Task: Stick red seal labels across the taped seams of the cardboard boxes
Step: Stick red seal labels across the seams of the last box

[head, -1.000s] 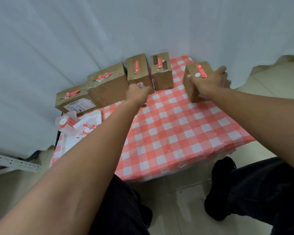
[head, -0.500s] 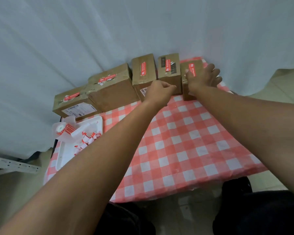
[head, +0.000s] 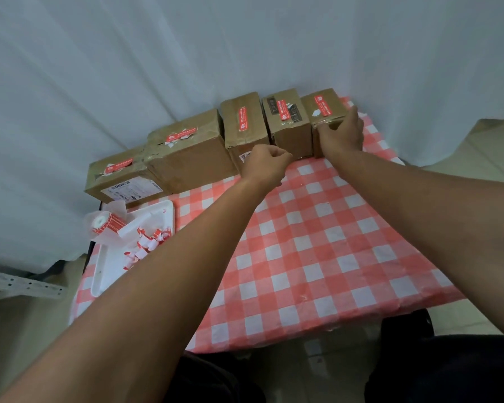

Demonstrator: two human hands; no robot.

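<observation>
Several brown cardboard boxes stand in a row at the back of the checked table, each with a red seal label on top. My right hand (head: pixel 342 135) grips the rightmost box (head: pixel 332 101) at its front right corner, thumb along the top front edge, beside its neighbour (head: pixel 291 138). That box's red label (head: pixel 322 106) runs across the top. My left hand (head: pixel 266 164) hovers as a curled fist in front of the middle box (head: pixel 245 135); nothing shows in it. Two larger boxes (head: pixel 192 164) (head: pixel 120 181) stand to the left.
A white tray (head: pixel 105 271) at the table's left edge holds a roll of red labels (head: pixel 104 223) and several peeled scraps (head: pixel 149 242). The red-and-white cloth (head: pixel 317 242) spreads in front of the boxes. A white curtain hangs right behind them.
My right hand has slid the rightmost box left and back until it stands against the row. My left hand moved right, from the third box's left side to its front.
</observation>
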